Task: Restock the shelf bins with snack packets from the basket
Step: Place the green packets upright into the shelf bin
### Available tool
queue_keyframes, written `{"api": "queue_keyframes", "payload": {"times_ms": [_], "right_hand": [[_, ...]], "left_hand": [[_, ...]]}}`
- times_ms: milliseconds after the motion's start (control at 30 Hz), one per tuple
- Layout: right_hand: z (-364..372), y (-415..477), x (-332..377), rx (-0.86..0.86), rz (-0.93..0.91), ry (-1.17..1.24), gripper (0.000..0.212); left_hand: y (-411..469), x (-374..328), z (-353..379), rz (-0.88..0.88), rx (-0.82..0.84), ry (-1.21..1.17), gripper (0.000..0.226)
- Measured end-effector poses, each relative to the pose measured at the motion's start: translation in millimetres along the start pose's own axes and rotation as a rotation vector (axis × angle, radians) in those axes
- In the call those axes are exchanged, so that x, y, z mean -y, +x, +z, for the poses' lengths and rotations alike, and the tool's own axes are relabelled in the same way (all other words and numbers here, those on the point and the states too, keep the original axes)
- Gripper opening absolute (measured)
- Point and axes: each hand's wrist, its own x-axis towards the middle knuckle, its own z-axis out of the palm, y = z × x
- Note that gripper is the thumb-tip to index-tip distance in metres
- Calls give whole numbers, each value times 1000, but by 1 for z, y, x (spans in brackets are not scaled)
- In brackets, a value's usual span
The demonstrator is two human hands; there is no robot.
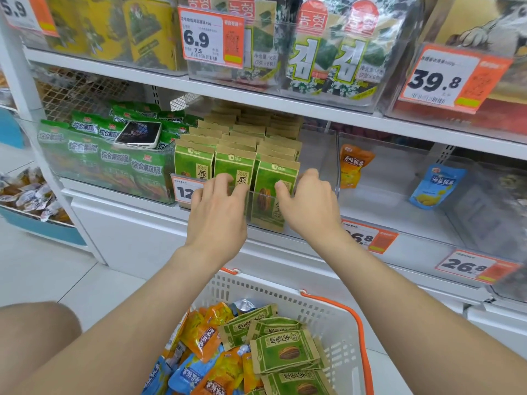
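Green-and-tan seed packets (236, 155) stand in rows inside a clear shelf bin (319, 155). My left hand (219, 206) has its fingers curled over the bin's front edge, touching the middle front packet. My right hand (308, 203) pinches the rightmost front packet (271, 195) at its right side. Below, a white basket (328, 315) with an orange handle holds more green packets (285, 349) mixed with orange packets (205, 334) and blue packets (188, 374).
Left bin holds green vegetable-crisp bags (114, 163) with a phone (138, 135) lying on top. Right bins hold one orange packet (353, 166) and one blue packet (436, 186). Price tags (467, 266) hang on the shelf edges. Seaweed packs (328, 52) fill the shelf above.
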Motion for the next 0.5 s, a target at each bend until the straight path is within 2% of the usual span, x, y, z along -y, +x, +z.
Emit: {"api": "queue_keyframes", "payload": {"times_ms": [100,233,300,400,500], "right_hand": [[1,-1,8,99,58,-63,45],[5,5,19,290,61,-25,41],[-5,12,21,433,77,34,38],[-28,19,25,562,244,331,37],[-26,23,28,441,360,594,32]], "left_hand": [[2,-4,-1,-32,-56,-36,57],[6,-9,-3,-56,-61,-87,90],[8,-9,-1,-72,-29,-100,97],[9,-7,7,-120,48,-109,102],[8,-9,13,-156,78,-115,105]]}}
